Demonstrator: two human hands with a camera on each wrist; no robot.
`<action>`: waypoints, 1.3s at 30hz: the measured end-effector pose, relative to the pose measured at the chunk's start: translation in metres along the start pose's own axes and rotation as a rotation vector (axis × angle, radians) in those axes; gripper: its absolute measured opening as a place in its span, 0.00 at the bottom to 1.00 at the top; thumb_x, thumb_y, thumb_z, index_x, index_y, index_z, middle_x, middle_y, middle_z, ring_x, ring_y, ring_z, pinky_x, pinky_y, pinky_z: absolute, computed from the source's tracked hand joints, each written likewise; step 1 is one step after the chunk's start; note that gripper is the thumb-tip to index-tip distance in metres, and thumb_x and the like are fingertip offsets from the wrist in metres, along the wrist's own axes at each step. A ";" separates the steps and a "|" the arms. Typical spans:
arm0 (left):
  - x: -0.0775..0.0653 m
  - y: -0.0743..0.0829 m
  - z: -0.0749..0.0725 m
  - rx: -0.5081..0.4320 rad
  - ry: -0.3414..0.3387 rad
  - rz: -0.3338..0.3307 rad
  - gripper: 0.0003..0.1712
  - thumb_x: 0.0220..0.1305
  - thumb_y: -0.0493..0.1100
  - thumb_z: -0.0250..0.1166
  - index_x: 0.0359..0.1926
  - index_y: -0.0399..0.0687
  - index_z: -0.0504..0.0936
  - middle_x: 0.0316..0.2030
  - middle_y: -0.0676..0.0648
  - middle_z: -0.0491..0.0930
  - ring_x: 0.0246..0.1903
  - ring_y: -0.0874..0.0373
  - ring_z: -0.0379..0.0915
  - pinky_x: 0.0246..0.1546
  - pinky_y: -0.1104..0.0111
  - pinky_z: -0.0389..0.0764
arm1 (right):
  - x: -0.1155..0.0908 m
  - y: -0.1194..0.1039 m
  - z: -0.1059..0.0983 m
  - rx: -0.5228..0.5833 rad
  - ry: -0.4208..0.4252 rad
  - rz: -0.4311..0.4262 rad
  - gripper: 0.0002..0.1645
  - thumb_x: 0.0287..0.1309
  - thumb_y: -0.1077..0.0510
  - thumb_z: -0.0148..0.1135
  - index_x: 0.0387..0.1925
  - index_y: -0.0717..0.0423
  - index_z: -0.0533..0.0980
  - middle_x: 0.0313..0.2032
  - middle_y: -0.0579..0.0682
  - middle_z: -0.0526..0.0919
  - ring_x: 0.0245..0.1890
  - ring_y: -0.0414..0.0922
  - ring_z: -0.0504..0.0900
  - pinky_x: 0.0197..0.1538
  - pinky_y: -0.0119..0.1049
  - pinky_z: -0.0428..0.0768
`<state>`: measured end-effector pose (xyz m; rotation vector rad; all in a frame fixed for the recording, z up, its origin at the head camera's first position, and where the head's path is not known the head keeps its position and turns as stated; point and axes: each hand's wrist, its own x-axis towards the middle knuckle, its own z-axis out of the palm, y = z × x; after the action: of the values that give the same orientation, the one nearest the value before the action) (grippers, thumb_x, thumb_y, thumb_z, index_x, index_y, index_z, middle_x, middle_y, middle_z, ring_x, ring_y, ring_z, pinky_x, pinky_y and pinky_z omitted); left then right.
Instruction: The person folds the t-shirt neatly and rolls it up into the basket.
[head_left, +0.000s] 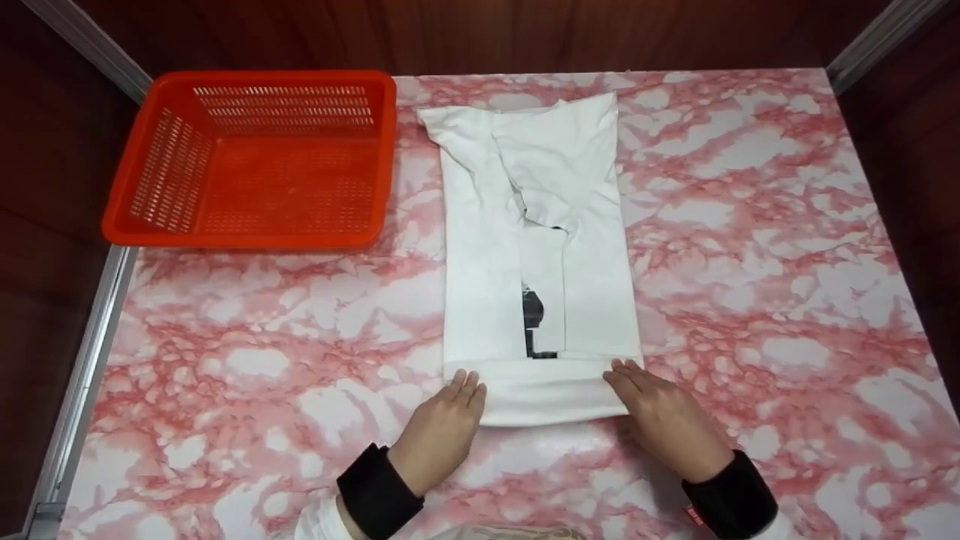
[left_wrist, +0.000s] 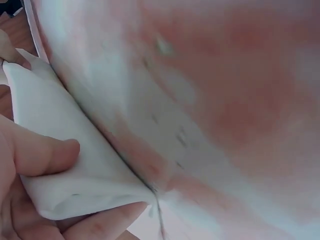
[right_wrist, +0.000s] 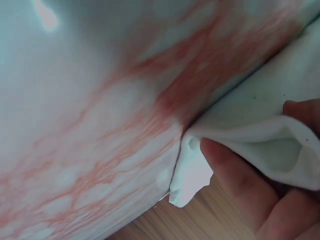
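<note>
A white shirt lies lengthwise on the table with both sides folded inward. Part of a dark print shows through the gap at its middle, and its near end is turned up into a flat band. At the left corner of that band, my left hand pinches the cloth; the left wrist view shows the thumb on one face of the folded shirt and fingers on the other. My right hand grips the opposite corner. In the right wrist view the folded edge of the shirt sits between thumb and fingers.
An orange-red plastic basket with slotted walls stands at the back left, beside the shirt. Pink-and-white marbled covering spreads over the table. Dark reddish wood panels rise behind and at both sides.
</note>
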<state>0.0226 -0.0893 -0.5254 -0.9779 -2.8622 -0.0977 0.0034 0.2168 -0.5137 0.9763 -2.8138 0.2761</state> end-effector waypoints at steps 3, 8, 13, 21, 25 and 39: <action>-0.006 0.003 -0.005 -0.042 -0.026 0.009 0.17 0.55 0.36 0.64 0.47 0.35 0.81 0.49 0.39 0.81 0.51 0.49 0.78 0.47 0.67 0.79 | -0.004 -0.005 -0.002 0.025 0.002 0.005 0.23 0.39 0.74 0.67 0.43 0.62 0.78 0.45 0.62 0.83 0.44 0.54 0.83 0.37 0.44 0.82; -0.008 0.001 -0.016 -0.129 -0.056 0.043 0.11 0.56 0.34 0.61 0.41 0.35 0.81 0.43 0.40 0.83 0.44 0.51 0.81 0.36 0.65 0.82 | -0.010 -0.009 -0.009 0.072 -0.032 0.052 0.24 0.35 0.70 0.68 0.41 0.57 0.78 0.35 0.57 0.86 0.32 0.49 0.85 0.27 0.41 0.80; 0.003 -0.013 -0.027 -0.291 -0.097 0.042 0.05 0.51 0.31 0.58 0.24 0.43 0.76 0.20 0.47 0.77 0.19 0.56 0.76 0.17 0.66 0.73 | -0.004 -0.006 -0.019 0.159 -0.140 0.131 0.20 0.41 0.69 0.66 0.41 0.54 0.78 0.30 0.49 0.85 0.27 0.42 0.83 0.26 0.35 0.77; 0.033 -0.047 -0.036 -0.549 -0.274 -0.011 0.06 0.59 0.34 0.56 0.26 0.46 0.75 0.17 0.53 0.71 0.19 0.60 0.69 0.23 0.68 0.70 | 0.020 0.015 -0.031 0.339 -0.281 0.195 0.10 0.53 0.66 0.64 0.38 0.53 0.80 0.32 0.48 0.85 0.29 0.37 0.81 0.30 0.32 0.75; 0.048 -0.065 -0.036 -0.689 -0.320 -0.065 0.06 0.61 0.38 0.56 0.27 0.46 0.74 0.16 0.56 0.63 0.20 0.61 0.62 0.27 0.70 0.68 | 0.032 0.030 -0.034 0.416 -0.311 0.185 0.08 0.57 0.65 0.61 0.40 0.56 0.79 0.32 0.48 0.84 0.27 0.33 0.76 0.29 0.29 0.72; 0.073 -0.085 -0.005 -0.701 -0.212 -0.238 0.06 0.65 0.41 0.57 0.35 0.44 0.78 0.26 0.47 0.78 0.26 0.55 0.70 0.33 0.64 0.72 | 0.065 0.062 -0.013 0.383 -0.272 0.242 0.03 0.58 0.61 0.61 0.33 0.57 0.76 0.25 0.46 0.77 0.25 0.40 0.71 0.32 0.37 0.71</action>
<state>-0.0862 -0.1132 -0.5129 -0.7442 -3.1798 -1.1420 -0.0851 0.2285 -0.4957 0.7821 -3.2067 0.7931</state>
